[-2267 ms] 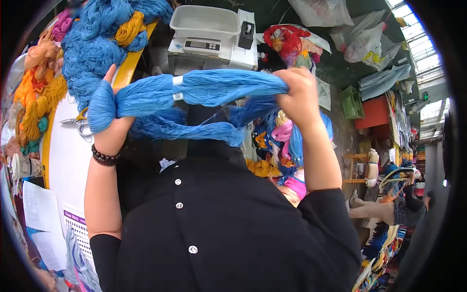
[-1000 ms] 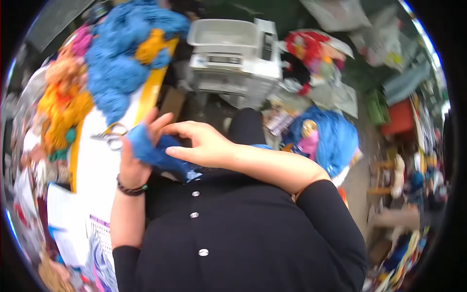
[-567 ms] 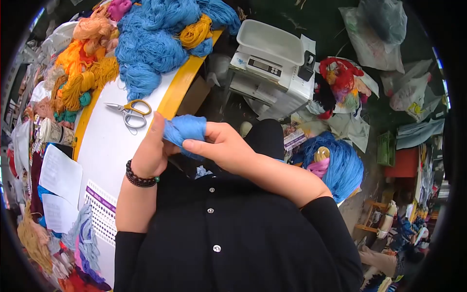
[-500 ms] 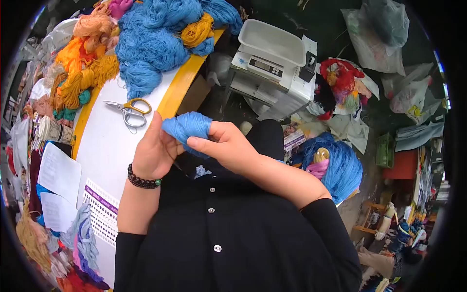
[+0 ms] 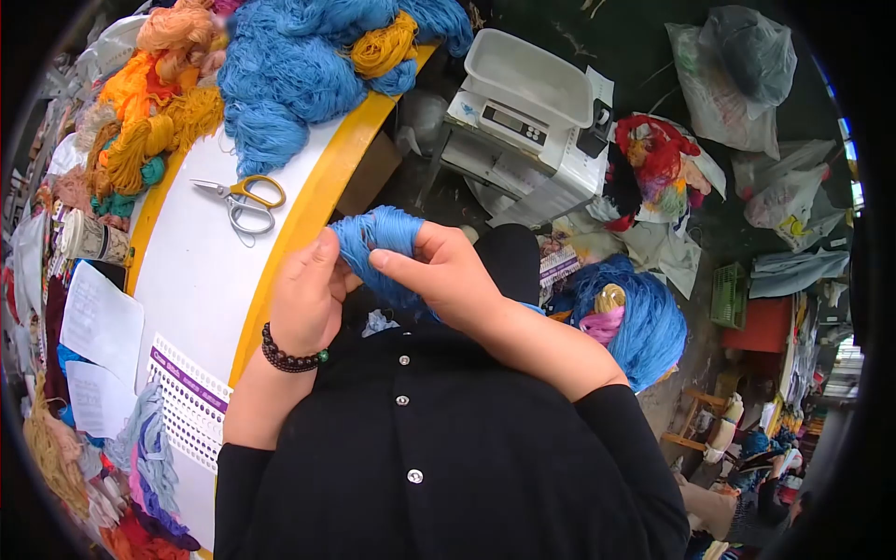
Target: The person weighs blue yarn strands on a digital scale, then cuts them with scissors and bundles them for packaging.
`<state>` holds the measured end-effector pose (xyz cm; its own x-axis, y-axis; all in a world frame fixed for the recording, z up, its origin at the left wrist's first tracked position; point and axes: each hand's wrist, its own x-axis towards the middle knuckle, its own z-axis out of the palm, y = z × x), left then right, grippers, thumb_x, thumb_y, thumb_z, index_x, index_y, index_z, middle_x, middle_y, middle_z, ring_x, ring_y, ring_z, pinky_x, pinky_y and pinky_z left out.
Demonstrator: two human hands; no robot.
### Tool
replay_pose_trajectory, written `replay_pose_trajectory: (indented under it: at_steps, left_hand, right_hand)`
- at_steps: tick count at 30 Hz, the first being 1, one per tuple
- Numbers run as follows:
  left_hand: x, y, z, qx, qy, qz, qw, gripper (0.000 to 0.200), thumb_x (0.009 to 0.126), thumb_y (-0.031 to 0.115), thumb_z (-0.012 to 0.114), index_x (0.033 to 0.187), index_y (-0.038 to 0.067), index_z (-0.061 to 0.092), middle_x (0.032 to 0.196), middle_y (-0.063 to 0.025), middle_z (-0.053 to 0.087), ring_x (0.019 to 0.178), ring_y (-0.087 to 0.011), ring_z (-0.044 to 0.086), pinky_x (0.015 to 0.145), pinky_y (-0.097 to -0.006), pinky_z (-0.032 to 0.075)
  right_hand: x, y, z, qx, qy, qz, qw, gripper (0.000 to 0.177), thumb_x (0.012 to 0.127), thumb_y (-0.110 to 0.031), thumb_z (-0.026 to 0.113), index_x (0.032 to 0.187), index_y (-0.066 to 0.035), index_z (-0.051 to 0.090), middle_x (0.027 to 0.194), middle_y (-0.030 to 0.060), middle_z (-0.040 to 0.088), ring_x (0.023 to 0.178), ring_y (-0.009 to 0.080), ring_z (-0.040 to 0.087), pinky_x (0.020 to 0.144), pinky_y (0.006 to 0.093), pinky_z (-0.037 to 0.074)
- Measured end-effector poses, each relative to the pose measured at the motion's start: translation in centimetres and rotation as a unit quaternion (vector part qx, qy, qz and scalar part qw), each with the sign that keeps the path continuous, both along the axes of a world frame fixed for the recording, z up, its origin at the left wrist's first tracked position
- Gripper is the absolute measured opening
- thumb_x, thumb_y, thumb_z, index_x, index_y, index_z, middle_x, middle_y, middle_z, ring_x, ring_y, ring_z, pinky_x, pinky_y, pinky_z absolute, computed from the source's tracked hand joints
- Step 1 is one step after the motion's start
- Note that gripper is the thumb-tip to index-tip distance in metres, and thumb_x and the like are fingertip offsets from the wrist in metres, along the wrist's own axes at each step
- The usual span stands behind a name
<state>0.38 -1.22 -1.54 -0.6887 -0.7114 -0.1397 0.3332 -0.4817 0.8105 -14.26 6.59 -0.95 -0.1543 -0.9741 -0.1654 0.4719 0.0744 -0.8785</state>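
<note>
A small blue yarn skein (image 5: 378,245) is held between my two hands, over my lap at the table's edge. My left hand (image 5: 310,294), with a dark bead bracelet on its wrist, is closed on the skein's left end; some of its fingertips are hidden behind the yarn. On the other side my right hand (image 5: 439,273) grips the skein, thumb in front and fingers behind. Scissors (image 5: 245,202) with yellow and grey handles lie on the white table (image 5: 201,252). Beyond them is a large heap of blue yarn (image 5: 289,75), with a mustard skein (image 5: 385,47) on it.
A scale (image 5: 523,93) with a white tray stands ahead right. More blue yarn (image 5: 644,317) sits by my right forearm. Orange yarn (image 5: 140,103), paper sheets (image 5: 101,313) and a punched card (image 5: 187,383) are at left. Plastic bags (image 5: 733,75) lie at the far right.
The skein looks looser and more spread out, with strands hanging lower. My left hand has curled its fingers in around the skein's end. The view has shifted slightly.
</note>
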Motion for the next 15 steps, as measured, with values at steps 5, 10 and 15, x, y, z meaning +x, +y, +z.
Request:
replay_pose_trajectory:
  at_steps: [5,10,15]
  left_hand:
    - [1.1,-0.9,-3.1,-0.071,-0.074,-0.057,0.993,0.03,0.1,0.026,0.045,0.108,0.0,0.058,0.101,-0.0069,0.064,0.093,-0.013,0.061,0.083,-0.0263,0.047]
    - [0.0,0.2,-1.2,-0.098,-0.088,0.011,0.991,0.028,0.099,0.023,0.048,0.103,-0.001,0.061,0.093,-0.0031,0.064,0.083,-0.0076,0.059,0.075,-0.0231,0.048]
    - [-0.1,0.3,-0.5,-0.027,-0.057,0.006,0.998,0.027,0.098,0.021,0.052,0.106,-0.003,0.063,0.093,-0.0029,0.065,0.082,-0.0063,0.058,0.073,-0.0221,0.048]
  right_hand:
    - [0.3,0.0,-1.2,0.023,0.015,0.011,1.0,0.014,0.085,-0.011,0.067,0.093,0.0,0.066,0.084,0.0002,0.065,0.076,0.0062,0.057,0.071,0.0232,0.048]
    - [0.0,0.2,-0.4,0.015,-0.068,-0.002,0.998,0.017,0.085,-0.008,0.066,0.099,0.001,0.064,0.092,0.0028,0.066,0.081,0.0078,0.06,0.075,0.0241,0.05]
    - [-0.3,0.2,-0.5,0.024,-0.066,0.005,0.997,0.017,0.086,-0.007,0.065,0.101,0.001,0.064,0.092,0.0025,0.066,0.081,0.0085,0.06,0.076,0.0249,0.05]
